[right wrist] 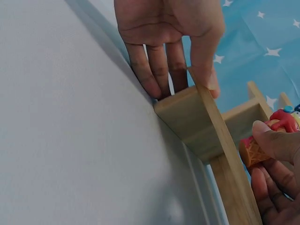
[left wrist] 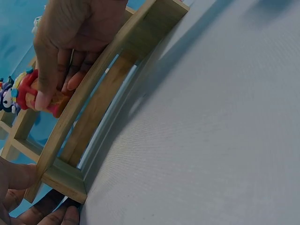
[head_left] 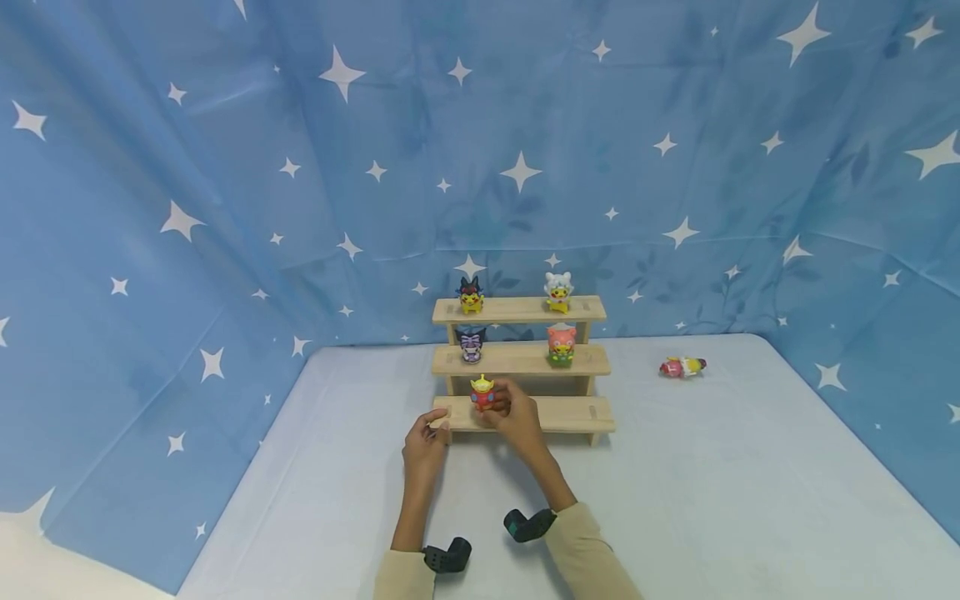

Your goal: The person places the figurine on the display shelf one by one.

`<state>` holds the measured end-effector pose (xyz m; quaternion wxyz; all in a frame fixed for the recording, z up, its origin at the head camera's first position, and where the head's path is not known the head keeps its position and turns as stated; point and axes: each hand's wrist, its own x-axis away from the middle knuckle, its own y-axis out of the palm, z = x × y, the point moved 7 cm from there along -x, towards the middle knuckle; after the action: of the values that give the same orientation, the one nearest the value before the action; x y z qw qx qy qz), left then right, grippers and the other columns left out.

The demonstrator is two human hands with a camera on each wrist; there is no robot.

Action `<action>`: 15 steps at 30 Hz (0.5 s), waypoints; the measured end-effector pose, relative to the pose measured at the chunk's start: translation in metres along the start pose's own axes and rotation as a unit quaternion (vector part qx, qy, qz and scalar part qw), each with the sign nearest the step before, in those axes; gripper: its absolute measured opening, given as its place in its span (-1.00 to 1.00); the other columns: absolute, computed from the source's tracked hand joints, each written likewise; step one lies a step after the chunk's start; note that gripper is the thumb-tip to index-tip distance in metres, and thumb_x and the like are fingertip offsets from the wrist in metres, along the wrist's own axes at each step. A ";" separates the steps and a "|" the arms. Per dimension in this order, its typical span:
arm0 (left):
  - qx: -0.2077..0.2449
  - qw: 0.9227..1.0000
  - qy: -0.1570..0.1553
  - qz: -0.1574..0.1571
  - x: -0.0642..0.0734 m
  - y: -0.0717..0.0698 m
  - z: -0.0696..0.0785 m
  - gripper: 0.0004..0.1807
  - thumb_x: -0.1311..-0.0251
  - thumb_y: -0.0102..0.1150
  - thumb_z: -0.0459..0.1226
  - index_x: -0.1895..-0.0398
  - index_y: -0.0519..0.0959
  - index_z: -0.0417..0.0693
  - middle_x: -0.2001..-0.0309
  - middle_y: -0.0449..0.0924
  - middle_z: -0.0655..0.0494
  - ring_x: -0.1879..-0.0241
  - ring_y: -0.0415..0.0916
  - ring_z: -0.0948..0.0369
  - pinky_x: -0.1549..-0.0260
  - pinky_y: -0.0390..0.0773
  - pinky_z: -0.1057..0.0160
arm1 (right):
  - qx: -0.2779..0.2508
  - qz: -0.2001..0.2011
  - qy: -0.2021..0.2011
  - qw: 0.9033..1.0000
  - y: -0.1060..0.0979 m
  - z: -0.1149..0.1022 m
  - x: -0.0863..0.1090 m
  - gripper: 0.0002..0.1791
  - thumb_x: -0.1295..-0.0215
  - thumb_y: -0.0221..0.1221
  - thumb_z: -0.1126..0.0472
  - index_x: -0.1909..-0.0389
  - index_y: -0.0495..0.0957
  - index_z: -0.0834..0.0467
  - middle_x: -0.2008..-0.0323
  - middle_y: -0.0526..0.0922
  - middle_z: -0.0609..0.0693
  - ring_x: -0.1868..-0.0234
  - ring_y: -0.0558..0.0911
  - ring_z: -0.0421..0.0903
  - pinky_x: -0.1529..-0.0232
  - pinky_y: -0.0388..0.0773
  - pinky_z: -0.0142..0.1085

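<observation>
My right hand (head_left: 519, 419) pinches a small red figurine (head_left: 482, 398) with a yellow top, at the left part of the lowest step of a wooden three-step display stand (head_left: 555, 410). In the right wrist view the figurine's base (right wrist: 254, 153) has an orange waffle pattern, close over the board. My left hand (head_left: 424, 452) grips the left end of that step. Its thumb (left wrist: 21, 176) lies on the board, while the other fingers (right wrist: 158, 70) reach down along the side support.
On the middle step stand a purple-and-black figurine (head_left: 471, 347) and a pink one (head_left: 561, 345). The top step bears a dark-eared figurine (head_left: 471, 297) and a white-hooded one (head_left: 558, 292). Another figurine (head_left: 682, 367) lies on its side on the white table (head_left: 720, 483). A starry blue curtain (head_left: 517, 125) hangs behind.
</observation>
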<state>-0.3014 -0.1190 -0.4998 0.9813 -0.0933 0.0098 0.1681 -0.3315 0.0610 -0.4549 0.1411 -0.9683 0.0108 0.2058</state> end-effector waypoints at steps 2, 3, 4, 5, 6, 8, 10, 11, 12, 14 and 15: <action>0.001 1.000 -0.002 0.000 0.000 0.000 0.000 -0.75 -0.25 0.14 -0.37 0.02 0.61 -0.11 0.08 0.71 -0.14 0.11 0.64 0.05 0.29 0.50 0.33 | 0.008 0.002 -0.002 1.000 0.003 0.000 -0.001 -0.51 0.03 0.38 0.47 0.01 0.52 0.33 0.28 0.71 0.23 0.28 0.71 0.04 0.32 0.62 -0.36; 0.001 1.000 -0.002 -0.001 0.000 0.000 0.000 -0.75 -0.25 0.14 -0.37 0.01 0.61 -0.11 0.08 0.71 -0.14 0.11 0.64 0.05 0.29 0.50 0.33 | 0.015 0.002 -0.005 1.000 0.005 0.000 -0.001 -0.51 0.02 0.38 0.47 0.01 0.52 0.32 0.28 0.71 0.22 0.28 0.72 0.04 0.32 0.62 -0.36; 0.002 1.000 -0.003 -0.001 0.000 0.000 -0.001 -0.75 -0.25 0.14 -0.37 0.01 0.61 -0.11 0.07 0.71 -0.14 0.10 0.65 0.05 0.29 0.50 0.33 | 0.020 0.002 -0.007 1.000 0.006 -0.001 -0.001 -0.51 0.03 0.38 0.47 0.01 0.52 0.31 0.28 0.72 0.21 0.27 0.72 0.04 0.32 0.62 -0.36; 0.003 1.000 -0.004 -0.002 0.000 0.000 -0.001 -0.75 -0.26 0.14 -0.37 0.02 0.61 -0.11 0.07 0.71 -0.14 0.10 0.65 0.05 0.29 0.50 0.34 | 0.028 0.004 -0.008 1.000 0.007 -0.002 0.000 -0.51 0.04 0.38 0.47 0.01 0.52 0.30 0.28 0.72 0.20 0.27 0.72 0.05 0.31 0.61 -0.35; 0.004 1.000 -0.005 -0.003 -0.001 0.001 -0.002 -0.75 -0.26 0.14 -0.37 0.01 0.61 -0.11 0.07 0.71 -0.14 0.10 0.65 0.05 0.29 0.50 0.33 | 0.037 0.007 -0.012 0.999 0.008 -0.002 0.000 -0.51 0.04 0.39 0.46 0.01 0.53 0.29 0.29 0.72 0.19 0.27 0.72 0.04 0.32 0.61 -0.35; 0.001 1.000 -0.004 -0.004 -0.001 0.001 -0.003 -0.75 -0.26 0.14 -0.37 0.01 0.61 -0.11 0.07 0.71 -0.14 0.09 0.65 0.03 0.29 0.51 0.32 | 0.053 0.012 -0.022 0.998 0.009 -0.003 0.001 -0.51 0.05 0.39 0.45 0.02 0.53 0.28 0.29 0.73 0.17 0.27 0.72 0.03 0.32 0.61 -0.34; -0.002 1.000 -0.004 -0.005 -0.001 0.001 -0.003 -0.75 -0.25 0.13 -0.37 0.01 0.61 -0.11 0.06 0.70 -0.15 0.07 0.65 0.02 0.27 0.54 0.29 | 0.070 0.020 -0.031 0.997 0.009 -0.005 0.002 -0.50 0.06 0.41 0.44 0.02 0.53 0.27 0.30 0.74 0.15 0.28 0.71 0.02 0.31 0.62 -0.30; -0.004 1.000 -0.003 -0.004 -0.001 0.000 -0.003 -0.75 -0.25 0.14 -0.36 0.01 0.61 -0.11 0.04 0.70 -0.15 0.06 0.64 0.01 0.25 0.55 0.27 | 0.080 0.023 -0.037 0.996 0.010 -0.006 0.002 -0.49 0.06 0.41 0.43 0.01 0.52 0.27 0.31 0.74 0.14 0.29 0.72 0.02 0.31 0.62 -0.29; -0.005 1.000 -0.003 -0.004 -0.001 0.000 -0.003 -0.74 -0.26 0.14 -0.36 0.00 0.61 -0.11 0.03 0.70 -0.15 0.05 0.64 0.00 0.24 0.56 0.26 | 0.088 0.026 -0.041 0.995 0.010 -0.006 0.002 -0.48 0.06 0.42 0.42 0.00 0.52 0.27 0.31 0.74 0.13 0.30 0.72 0.01 0.31 0.62 -0.28; -0.007 1.000 -0.003 -0.004 -0.001 0.000 -0.003 -0.74 -0.26 0.14 -0.36 0.00 0.60 -0.11 0.03 0.70 -0.15 0.05 0.64 0.01 0.23 0.57 0.24 | 0.106 0.030 -0.043 0.993 0.011 -0.007 0.002 -0.46 0.06 0.44 0.39 -0.01 0.51 0.26 0.30 0.75 0.11 0.30 0.72 0.00 0.29 0.62 -0.25; -0.006 1.000 -0.002 -0.005 -0.002 0.000 -0.003 -0.74 -0.26 0.14 -0.36 0.00 0.60 -0.12 0.05 0.70 -0.15 0.07 0.64 0.02 0.24 0.57 0.24 | 0.113 0.032 -0.042 0.992 0.011 -0.007 0.002 -0.45 0.06 0.45 0.37 -0.02 0.51 0.26 0.30 0.76 0.11 0.30 0.73 -0.01 0.27 0.62 -0.22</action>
<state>-0.3030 -0.1197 -0.5024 0.9815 -0.0992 0.0066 0.1638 -0.3276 0.0489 -0.4527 0.2430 -0.9359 0.0589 0.2480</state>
